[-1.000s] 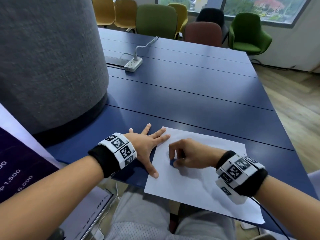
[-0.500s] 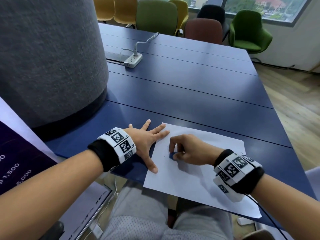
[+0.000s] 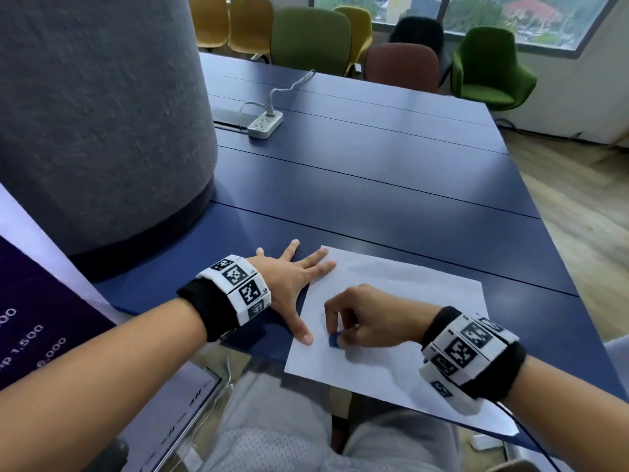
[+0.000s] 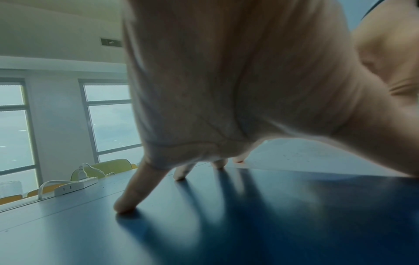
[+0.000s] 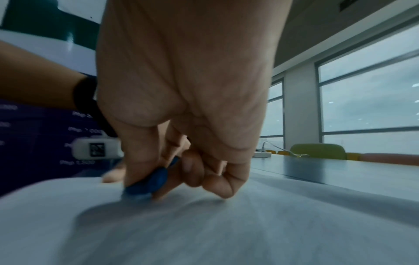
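Observation:
A white sheet of paper [image 3: 408, 301] lies at the near edge of the dark blue table [image 3: 374, 185]. My right hand [image 3: 360, 318] pinches a small blue eraser [image 3: 333, 341] and presses it down on the paper's left part; the wrist view shows the eraser [image 5: 149, 181] between thumb and curled fingers against the sheet [image 5: 204, 224]. My left hand [image 3: 292, 277] lies flat with fingers spread, its fingertips on the paper's left edge and the thumb near the eraser. In the left wrist view the straight fingers [image 4: 133, 193] press on the table top.
A big grey fabric-covered column [image 3: 102, 114] stands on the table at the left. A white power strip [image 3: 265, 124] with its cable lies further back. Coloured chairs [image 3: 309, 39] line the far edge. A purple printed banner [image 3: 34, 321] stands at the near left.
My right hand has slid the eraser toward me and slightly left across the paper. The left hand has stayed flat on the paper's edge.

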{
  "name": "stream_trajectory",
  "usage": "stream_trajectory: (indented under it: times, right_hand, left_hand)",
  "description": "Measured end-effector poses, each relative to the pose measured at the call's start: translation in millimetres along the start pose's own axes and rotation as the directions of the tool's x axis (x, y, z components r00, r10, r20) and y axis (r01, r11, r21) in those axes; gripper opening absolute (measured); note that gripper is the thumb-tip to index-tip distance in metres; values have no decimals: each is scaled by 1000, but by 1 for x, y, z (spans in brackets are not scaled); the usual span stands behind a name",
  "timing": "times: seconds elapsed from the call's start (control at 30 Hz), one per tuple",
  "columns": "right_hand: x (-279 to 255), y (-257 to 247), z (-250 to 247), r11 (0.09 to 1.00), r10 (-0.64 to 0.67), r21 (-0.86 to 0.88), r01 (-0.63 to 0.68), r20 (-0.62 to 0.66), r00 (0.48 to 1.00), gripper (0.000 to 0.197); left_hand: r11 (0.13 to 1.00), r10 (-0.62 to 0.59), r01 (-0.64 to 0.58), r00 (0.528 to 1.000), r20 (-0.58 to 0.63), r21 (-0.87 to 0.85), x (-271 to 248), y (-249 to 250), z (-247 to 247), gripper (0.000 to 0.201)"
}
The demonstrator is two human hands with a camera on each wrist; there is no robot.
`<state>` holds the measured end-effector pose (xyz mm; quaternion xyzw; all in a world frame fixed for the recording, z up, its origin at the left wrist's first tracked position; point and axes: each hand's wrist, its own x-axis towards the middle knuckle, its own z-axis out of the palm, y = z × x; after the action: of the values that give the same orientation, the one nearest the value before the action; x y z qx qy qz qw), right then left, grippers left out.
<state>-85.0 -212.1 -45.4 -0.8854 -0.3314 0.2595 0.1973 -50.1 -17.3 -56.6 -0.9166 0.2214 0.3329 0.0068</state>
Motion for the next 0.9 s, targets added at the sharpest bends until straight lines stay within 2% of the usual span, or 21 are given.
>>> stream_trajectory:
  times: [0.1,0.13,0.23,0.27,0.33,0.43,0.5,0.6,0.67,0.7,0.83,0.9]
  right_hand:
    - [5,13,-1,995,101,26,-98,-241,965,4]
    - [3,14,1,994,104,38,-98,-253,962,4]
    - [-5,10,3,996,80,38,-76,-97,992,9]
    - [-3,11,-2,996,92,28,-90,-81,992,8]
    - [9,19,-14,990,140,3,-142,-195,971,7]
    - [25,36,-29,970,238,42,-239,-360,902,4]
    - [23,41,-27,973,230,100,-208,-341,911,4]
    - [8,30,-17,992,116,67,-107,-148,982,11]
    - [6,23,-16,995,95,-5,-95,-43,995,10]
    - [9,23,-18,994,109,-22,-111,-54,993,10]
    - [17,27,-19,980,201,65,-191,-276,940,7]
    - [10,22,-9,986,158,89,-141,-225,962,7]
  left_hand:
    - [1000,6,-6,1000,-1,-11,0,0,0,140]
    - [1000,8,-8,1000,-3,-10,0,1,0,140]
    - [1000,3,-3,1000,4,5,0,0,-1,141]
    - [1000,-2,2,1000,7,6,0,0,-1,141]
    - [1000,-4,4,1000,7,12,0,0,-1,141]
    - [1000,-3,3,1000,-7,14,-1,0,0,140]
    - [1000,0,0,1000,-11,15,-1,0,-1,140]
    - [1000,-6,6,1000,6,13,0,1,-2,141]
    - [1000,-9,9,1000,10,16,0,0,-1,142]
    - [1000,-10,10,1000,9,16,0,0,-1,142]
    - [1000,-2,2,1000,10,11,0,0,-1,141]
    - [1000,-1,1,1000,8,19,0,0,-1,141]
